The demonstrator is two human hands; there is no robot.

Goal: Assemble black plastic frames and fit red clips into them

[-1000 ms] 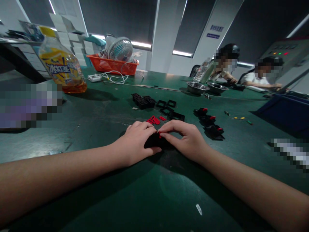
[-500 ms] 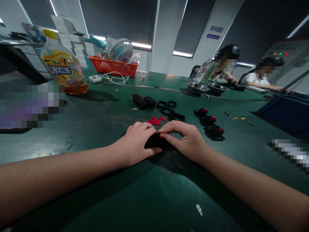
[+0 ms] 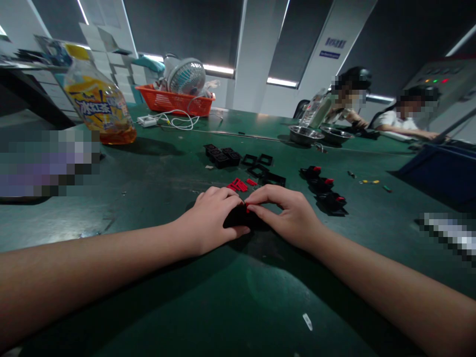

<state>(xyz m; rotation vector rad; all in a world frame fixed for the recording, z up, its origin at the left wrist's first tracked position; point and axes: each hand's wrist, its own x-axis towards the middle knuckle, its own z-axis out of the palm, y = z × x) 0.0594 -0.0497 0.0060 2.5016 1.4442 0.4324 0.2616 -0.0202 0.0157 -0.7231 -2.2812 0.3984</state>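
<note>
Far off to the left of my hands, a juice bottle (image 3: 97,106) stands upright on the green tabletop (image 3: 156,198). Beyond it, an orange basket (image 3: 174,101) with a small fan (image 3: 186,75) in it, white cable (image 3: 178,120) trailing in front.

Now my left hand (image 3: 211,218) lies low on the tabletop, fingers curled, thumb tucked under a small black part (image 3: 238,216). That part sits right between both hands, gripped from either side. Just beyond my left knuckles lies a scatter of red pieces (image 3: 241,185), and further out a cluster of black housings (image 3: 222,156) with open black frames (image 3: 260,166) beside them.

My right hand (image 3: 290,215) meets the left, fingertips (image 3: 256,210) pinched down on the same black part, with a speck of red showing where the fingers meet.

To the right of my right hand, a row of black parts with red tips (image 3: 323,187), just apart from one another. Well beyond, two metal bowls (image 3: 316,135), and two other people seated at the far end.
</note>
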